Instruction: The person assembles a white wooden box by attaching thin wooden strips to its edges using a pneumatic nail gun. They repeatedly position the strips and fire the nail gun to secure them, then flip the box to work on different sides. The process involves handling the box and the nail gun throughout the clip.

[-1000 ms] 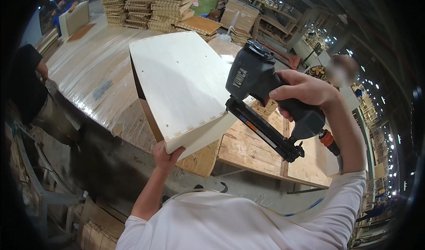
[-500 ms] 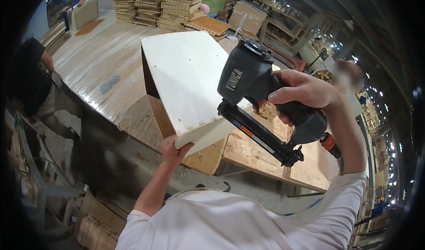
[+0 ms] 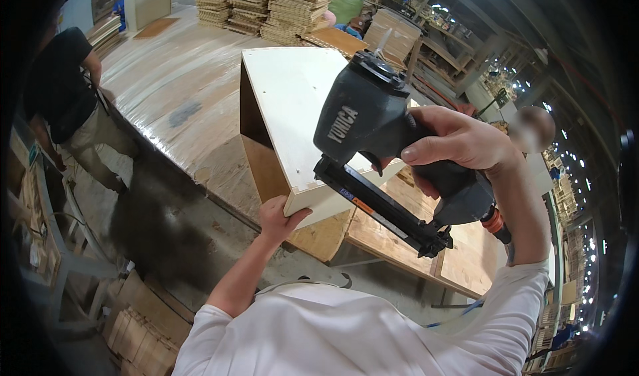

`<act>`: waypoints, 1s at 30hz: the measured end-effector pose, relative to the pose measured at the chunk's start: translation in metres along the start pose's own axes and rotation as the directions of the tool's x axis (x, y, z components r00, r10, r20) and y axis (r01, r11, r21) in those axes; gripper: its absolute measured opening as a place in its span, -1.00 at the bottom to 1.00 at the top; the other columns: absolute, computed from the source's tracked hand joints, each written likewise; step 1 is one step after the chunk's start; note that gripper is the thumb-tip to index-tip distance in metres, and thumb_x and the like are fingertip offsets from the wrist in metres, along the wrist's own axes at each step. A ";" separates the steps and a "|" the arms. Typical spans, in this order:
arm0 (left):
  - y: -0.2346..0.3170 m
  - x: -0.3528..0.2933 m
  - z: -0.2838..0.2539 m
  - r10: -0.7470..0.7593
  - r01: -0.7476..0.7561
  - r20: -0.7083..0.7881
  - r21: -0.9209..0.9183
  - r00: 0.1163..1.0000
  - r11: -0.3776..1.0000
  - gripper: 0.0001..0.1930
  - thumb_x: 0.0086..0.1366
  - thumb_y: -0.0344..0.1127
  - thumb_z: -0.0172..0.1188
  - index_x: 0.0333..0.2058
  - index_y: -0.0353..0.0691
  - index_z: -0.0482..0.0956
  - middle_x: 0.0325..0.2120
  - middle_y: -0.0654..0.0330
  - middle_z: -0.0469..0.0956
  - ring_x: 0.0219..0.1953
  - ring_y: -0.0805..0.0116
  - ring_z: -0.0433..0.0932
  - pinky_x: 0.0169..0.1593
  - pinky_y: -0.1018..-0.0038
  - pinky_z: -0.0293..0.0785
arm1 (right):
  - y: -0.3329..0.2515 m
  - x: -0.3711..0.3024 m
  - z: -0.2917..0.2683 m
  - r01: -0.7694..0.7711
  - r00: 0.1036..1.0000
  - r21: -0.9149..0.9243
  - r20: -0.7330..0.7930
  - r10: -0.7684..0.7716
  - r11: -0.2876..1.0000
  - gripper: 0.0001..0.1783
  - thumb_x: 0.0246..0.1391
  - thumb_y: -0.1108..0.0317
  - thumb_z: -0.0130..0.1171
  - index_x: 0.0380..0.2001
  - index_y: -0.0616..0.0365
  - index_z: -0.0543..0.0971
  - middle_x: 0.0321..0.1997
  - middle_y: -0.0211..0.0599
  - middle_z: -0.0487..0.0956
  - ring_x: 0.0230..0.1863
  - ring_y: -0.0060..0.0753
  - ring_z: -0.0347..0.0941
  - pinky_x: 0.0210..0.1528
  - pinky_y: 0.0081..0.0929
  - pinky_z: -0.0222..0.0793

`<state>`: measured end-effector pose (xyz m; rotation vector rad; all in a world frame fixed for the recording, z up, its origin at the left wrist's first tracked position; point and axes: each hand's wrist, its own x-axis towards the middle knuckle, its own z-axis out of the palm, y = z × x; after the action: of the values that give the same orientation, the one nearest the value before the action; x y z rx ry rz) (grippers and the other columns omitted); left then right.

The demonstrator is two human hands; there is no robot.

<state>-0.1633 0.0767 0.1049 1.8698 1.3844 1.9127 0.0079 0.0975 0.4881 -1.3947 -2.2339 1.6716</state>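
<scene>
At the near edge of the desk (image 3: 206,96) is a white box (image 3: 289,116), its left side open. My left hand (image 3: 279,219) grips its near corner, thumb on the front face. My right hand (image 3: 459,143) wraps the handle of a black nail gun (image 3: 366,120), which overlaps the box in my view; whether they touch I cannot tell. Stacked wooden panels (image 3: 289,11) stand toward the far side.

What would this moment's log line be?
left hand: gripping white box; right hand: holding black fastener gun; panel stacks: on table
</scene>
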 end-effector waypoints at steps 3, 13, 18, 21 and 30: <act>-0.001 0.001 0.000 0.023 -0.023 -0.002 0.027 1.000 0.999 -0.65 -0.04 -0.06 0.42 -0.57 -0.19 0.51 -0.70 0.18 0.43 -0.63 0.16 0.45 -0.56 0.34 0.32 | -0.005 0.006 0.005 0.003 0.998 -0.041 0.059 0.000 0.999 -0.68 0.05 0.27 0.20 -0.21 0.28 0.47 -0.49 -0.35 0.52 -0.61 -0.57 0.47 -0.58 -0.61 0.40; 0.002 -0.012 -0.003 -0.198 0.208 0.181 -0.034 0.963 0.978 -0.69 0.06 -0.13 0.35 -0.38 -0.26 0.58 -0.57 0.08 0.54 -0.49 0.08 0.54 -0.40 0.32 0.44 | 0.024 -0.009 -0.004 0.024 0.998 0.013 0.049 -0.025 1.000 -0.66 0.09 0.28 0.18 -0.18 0.29 0.40 -0.46 -0.34 0.50 -0.57 -0.53 0.49 -0.55 -0.57 0.45; -0.020 -0.036 -0.010 -0.466 0.576 0.455 -0.135 0.759 0.806 -0.69 0.15 -0.30 0.25 -0.17 -0.34 0.58 -0.33 0.11 0.64 -0.26 0.39 0.58 -0.18 0.40 0.46 | 0.092 -0.070 -0.036 0.116 0.958 0.192 -0.280 -0.059 0.974 -0.60 0.10 0.30 0.17 -0.10 0.31 0.30 -0.52 -0.27 0.50 -0.56 -0.51 0.50 -0.54 -0.54 0.48; -0.027 -0.043 -0.011 -0.447 0.561 0.417 -0.202 0.791 0.803 -0.73 0.15 -0.42 0.21 -0.17 -0.41 0.51 -0.31 0.14 0.54 -0.26 0.38 0.47 -0.14 0.43 0.41 | 0.157 -0.099 -0.037 0.250 0.863 0.220 -0.492 -0.114 0.943 -0.64 0.12 0.30 0.12 -0.11 0.27 0.31 -0.57 -0.25 0.51 -0.60 -0.50 0.49 -0.58 -0.55 0.41; 0.021 -0.025 -0.011 -0.558 0.657 0.356 -0.293 0.750 0.695 -0.56 0.24 -0.46 0.13 0.07 -0.45 0.27 -0.04 0.06 0.41 -0.02 0.32 0.39 0.09 0.40 0.29 | 0.368 -0.080 0.007 -0.032 0.585 0.394 -0.738 0.337 0.919 -0.70 0.00 0.37 0.17 -0.24 0.30 0.38 -0.60 -0.23 0.51 -0.64 -0.43 0.49 -0.57 -0.48 0.44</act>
<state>-0.1569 0.0428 0.1027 1.1759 1.2040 1.4226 0.2843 0.0497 0.2361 -1.8197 -1.2482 1.0215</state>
